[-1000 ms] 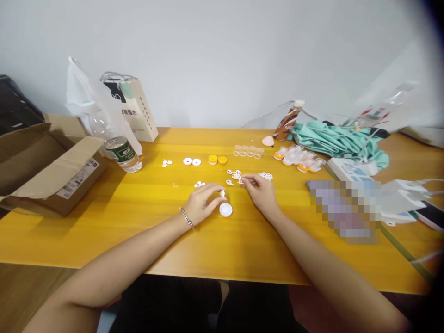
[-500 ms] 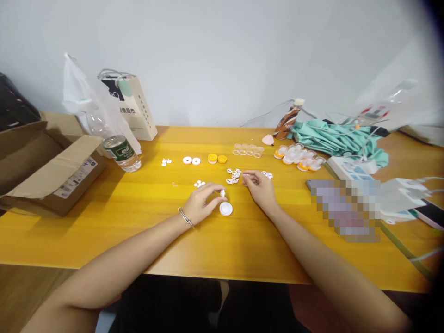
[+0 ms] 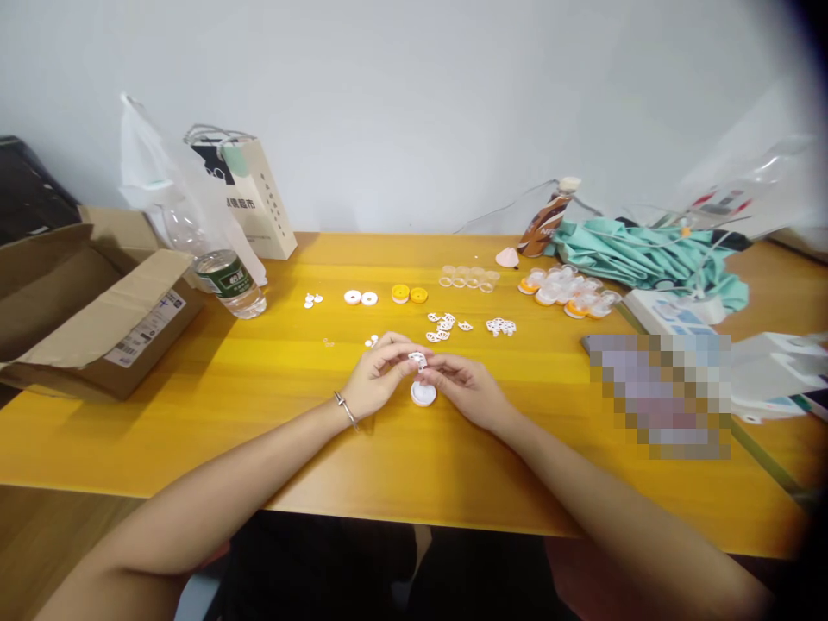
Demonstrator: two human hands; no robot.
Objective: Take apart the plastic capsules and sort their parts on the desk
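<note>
Both hands meet over the middle of the table. My left hand (image 3: 379,379) pinches a small white openwork plastic part (image 3: 417,358) between thumb and fingertips. From the other side, my right hand (image 3: 471,390) has its fingers closed at the same part; whether a second small piece is between them I cannot make out. Just below the fingertips lies a round white disc-shaped base (image 3: 423,395), partly covered by the right thumb. Beyond the hands is a loose cluster of white openwork pieces (image 3: 443,325), with another group (image 3: 501,327) to its right.
Small white discs (image 3: 371,341), white rings (image 3: 360,297), yellow rings (image 3: 410,294) and clear cups (image 3: 469,278) lie farther back. Clear-domed orange pieces (image 3: 569,291) sit right, before a green umbrella (image 3: 640,254). A cardboard box (image 3: 122,328) and water bottle (image 3: 231,283) stand left.
My right hand has moved left and nearer, from the white openwork pieces to my left hand. The fingertips of both hands now meet at the white part above the base.
</note>
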